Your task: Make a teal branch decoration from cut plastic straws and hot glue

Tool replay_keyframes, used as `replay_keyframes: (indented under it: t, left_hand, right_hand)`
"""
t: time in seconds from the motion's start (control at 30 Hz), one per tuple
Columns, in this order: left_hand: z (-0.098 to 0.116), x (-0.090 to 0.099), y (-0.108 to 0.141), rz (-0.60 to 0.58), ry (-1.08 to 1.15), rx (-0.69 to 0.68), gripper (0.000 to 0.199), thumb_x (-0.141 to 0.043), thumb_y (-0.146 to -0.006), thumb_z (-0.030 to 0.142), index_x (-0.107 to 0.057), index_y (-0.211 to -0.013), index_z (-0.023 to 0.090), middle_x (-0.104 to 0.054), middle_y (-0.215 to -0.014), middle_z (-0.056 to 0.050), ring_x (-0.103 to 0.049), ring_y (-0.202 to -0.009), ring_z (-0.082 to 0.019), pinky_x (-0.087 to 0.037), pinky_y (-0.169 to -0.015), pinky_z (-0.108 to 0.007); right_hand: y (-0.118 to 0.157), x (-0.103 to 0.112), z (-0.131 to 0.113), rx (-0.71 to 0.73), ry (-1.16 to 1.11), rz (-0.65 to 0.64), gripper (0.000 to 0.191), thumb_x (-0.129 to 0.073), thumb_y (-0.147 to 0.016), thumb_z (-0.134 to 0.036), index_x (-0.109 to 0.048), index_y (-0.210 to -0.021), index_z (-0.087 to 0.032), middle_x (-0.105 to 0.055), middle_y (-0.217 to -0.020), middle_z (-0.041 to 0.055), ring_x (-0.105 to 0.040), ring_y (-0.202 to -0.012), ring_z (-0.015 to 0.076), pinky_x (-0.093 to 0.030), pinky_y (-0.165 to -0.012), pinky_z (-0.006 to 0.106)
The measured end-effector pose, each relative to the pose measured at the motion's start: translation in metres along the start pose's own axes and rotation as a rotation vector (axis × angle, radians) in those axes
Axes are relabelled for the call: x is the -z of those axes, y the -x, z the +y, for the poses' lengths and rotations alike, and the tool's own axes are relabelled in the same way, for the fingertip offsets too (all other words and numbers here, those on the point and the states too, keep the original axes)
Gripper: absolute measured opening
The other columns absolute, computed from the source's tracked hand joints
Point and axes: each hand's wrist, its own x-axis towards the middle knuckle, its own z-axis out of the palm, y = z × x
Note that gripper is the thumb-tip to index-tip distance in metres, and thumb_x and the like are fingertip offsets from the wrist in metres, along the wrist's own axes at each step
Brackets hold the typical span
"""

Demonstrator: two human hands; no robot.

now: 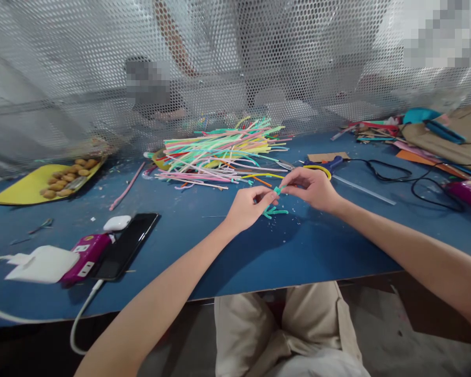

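Note:
Over the middle of the blue table (235, 251), my left hand (250, 207) and my right hand (312, 188) meet at a small teal fuzzy piece (277, 190). Both pinch it between thumb and fingers, one from each side. Teal fuzzy stems (275, 212) spread out just below my fingertips; whether they join the held piece I cannot tell. Behind my hands lies a large pile of pastel fuzzy stems (223, 149). Scissors with blue and yellow handles (335, 163) lie beyond my right hand, which partly hides them.
At left are a phone (127, 246), a white earbud case (117, 223), a purple box (87, 256), a white charger with cables (43, 264), and nuts (68, 178) on yellow paper (23, 184). Right: a clear stick (363, 189), black cable (388, 170), craft scraps. Perforated metal screen (220, 63) behind.

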Motion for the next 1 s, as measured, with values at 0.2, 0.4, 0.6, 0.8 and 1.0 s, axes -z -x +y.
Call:
replay_keyframes:
  t: [0.2,0.4,0.6,0.8,1.0]
  left_hand:
    - [0.0,0.0,0.001,0.005,0.028,0.018,0.04,-0.06,-0.094,0.054,-0.078,-0.093,0.018,-0.078,-0.088,-0.005,-0.056,-0.062,-0.012,-0.041,-0.055,-0.024]
    - [-0.001,-0.001,0.0,0.022,0.088,0.038,0.041,-0.061,-0.093,0.056,-0.078,-0.095,0.018,-0.079,-0.09,-0.005,-0.05,-0.055,-0.01,-0.042,-0.055,-0.025]
    - [-0.003,-0.002,0.0,0.0,0.054,0.036,0.042,-0.059,-0.095,0.055,-0.078,-0.095,0.018,-0.078,-0.09,-0.005,-0.052,-0.057,-0.01,-0.041,-0.055,-0.024]
    - [-0.001,-0.001,0.0,-0.029,0.014,0.033,0.04,-0.059,-0.095,0.053,-0.077,-0.095,0.018,-0.078,-0.088,-0.004,-0.051,-0.057,-0.01,-0.04,-0.056,-0.024]
    - [0.0,0.001,-0.002,0.039,0.046,0.025,0.038,-0.062,-0.093,0.052,-0.077,-0.091,0.017,-0.078,-0.086,-0.005,-0.059,-0.064,-0.013,-0.043,-0.059,-0.024]
  right_hand:
    - [0.003,-0.005,-0.002,0.008,0.05,0.065,0.024,-0.079,-0.084,-0.044,-0.073,-0.088,-0.022,-0.075,-0.092,0.0057,-0.071,-0.086,0.0215,-0.06,-0.086,0.044]
    - [0.002,-0.004,-0.004,-0.012,0.047,0.054,0.024,-0.078,-0.084,-0.044,-0.074,-0.089,-0.021,-0.076,-0.094,0.0069,-0.071,-0.086,0.0213,-0.06,-0.086,0.043]
    - [0.001,-0.004,-0.002,-0.032,0.056,0.055,0.024,-0.08,-0.082,-0.043,-0.074,-0.089,-0.021,-0.076,-0.092,0.0062,-0.071,-0.083,0.0201,-0.06,-0.083,0.042]
    - [0.003,-0.006,-0.001,-0.042,0.074,0.044,0.022,-0.079,-0.082,-0.042,-0.074,-0.091,-0.022,-0.075,-0.09,0.0047,-0.07,-0.082,0.0198,-0.06,-0.083,0.041]
    - [-0.008,0.01,-0.001,-0.036,0.098,-0.037,0.034,-0.063,-0.095,-0.043,-0.066,-0.122,-0.023,-0.075,-0.106,0.0072,-0.071,-0.09,0.0206,-0.059,-0.085,0.04]
